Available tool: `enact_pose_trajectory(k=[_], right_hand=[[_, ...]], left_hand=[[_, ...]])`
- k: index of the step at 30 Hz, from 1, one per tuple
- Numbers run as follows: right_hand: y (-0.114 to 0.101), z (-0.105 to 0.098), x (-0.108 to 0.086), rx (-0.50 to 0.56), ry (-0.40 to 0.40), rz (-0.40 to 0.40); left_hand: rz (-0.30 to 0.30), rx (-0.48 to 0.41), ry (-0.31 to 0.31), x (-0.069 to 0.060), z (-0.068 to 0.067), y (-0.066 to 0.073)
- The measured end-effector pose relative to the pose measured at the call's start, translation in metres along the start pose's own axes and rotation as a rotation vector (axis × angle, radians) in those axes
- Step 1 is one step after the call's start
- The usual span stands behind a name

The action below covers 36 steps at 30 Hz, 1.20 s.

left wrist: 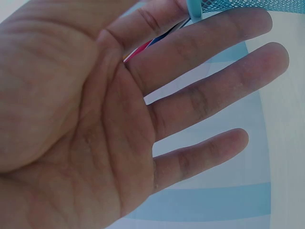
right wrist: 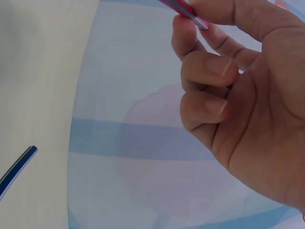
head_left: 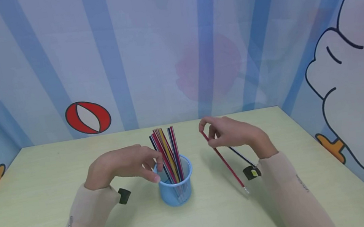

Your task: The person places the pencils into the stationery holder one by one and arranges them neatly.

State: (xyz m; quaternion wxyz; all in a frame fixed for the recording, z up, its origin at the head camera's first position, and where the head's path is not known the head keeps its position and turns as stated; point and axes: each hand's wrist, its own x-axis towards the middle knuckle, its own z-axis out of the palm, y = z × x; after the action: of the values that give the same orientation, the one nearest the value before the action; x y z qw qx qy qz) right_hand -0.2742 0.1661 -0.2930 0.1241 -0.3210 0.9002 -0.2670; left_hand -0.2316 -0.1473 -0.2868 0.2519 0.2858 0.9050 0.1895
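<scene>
A light-blue mesh pencil cup (head_left: 176, 194) stands upright on the table, holding a bundle of several striped pencils (head_left: 167, 150) in red, dark blue and yellow. My left hand (head_left: 128, 162) pinches the cup's left rim between thumb and index finger; its other fingers stretch out straight in the left wrist view. To the right of the cup, my right hand (head_left: 231, 132) holds a red pencil (head_left: 224, 161) near its upper end. That pencil slants down toward me, its metal-banded end close to the tabletop. A dark blue pencil (right wrist: 18, 168) lies on the table beyond it, partly hidden by the right hand and wrist.
The pale wooden table (head_left: 34, 194) ends at a striped blue backdrop (head_left: 147, 56) behind. Black wrist-worn pieces show beneath the left sleeve (head_left: 94, 209) and the right sleeve (head_left: 288, 184).
</scene>
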Motion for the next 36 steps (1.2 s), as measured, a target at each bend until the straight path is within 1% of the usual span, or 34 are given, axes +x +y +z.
enact_pose_trajectory(k=[13, 16, 26, 31, 36], right_hand=[[-0.009, -0.005, -0.005, 0.124, 0.094, -0.138], [-0.011, -0.006, -0.006, 0.155, 0.117, -0.150], [-0.017, -0.010, -0.010, 0.272, 0.196, -0.144], [-0.021, -0.011, -0.011, 0.316, 0.224, -0.174], [-0.023, -0.012, -0.013, 0.370, 0.276, -0.225]], left_hand=[[0.004, -0.014, -0.009, 0.000, 0.000, 0.001], [0.007, -0.015, -0.013, 0.001, 0.001, 0.000], [0.005, -0.010, -0.010, 0.001, 0.001, 0.001], [0.006, -0.008, -0.012, -0.001, 0.000, 0.001], [0.019, -0.008, -0.012, -0.001, -0.001, 0.002]])
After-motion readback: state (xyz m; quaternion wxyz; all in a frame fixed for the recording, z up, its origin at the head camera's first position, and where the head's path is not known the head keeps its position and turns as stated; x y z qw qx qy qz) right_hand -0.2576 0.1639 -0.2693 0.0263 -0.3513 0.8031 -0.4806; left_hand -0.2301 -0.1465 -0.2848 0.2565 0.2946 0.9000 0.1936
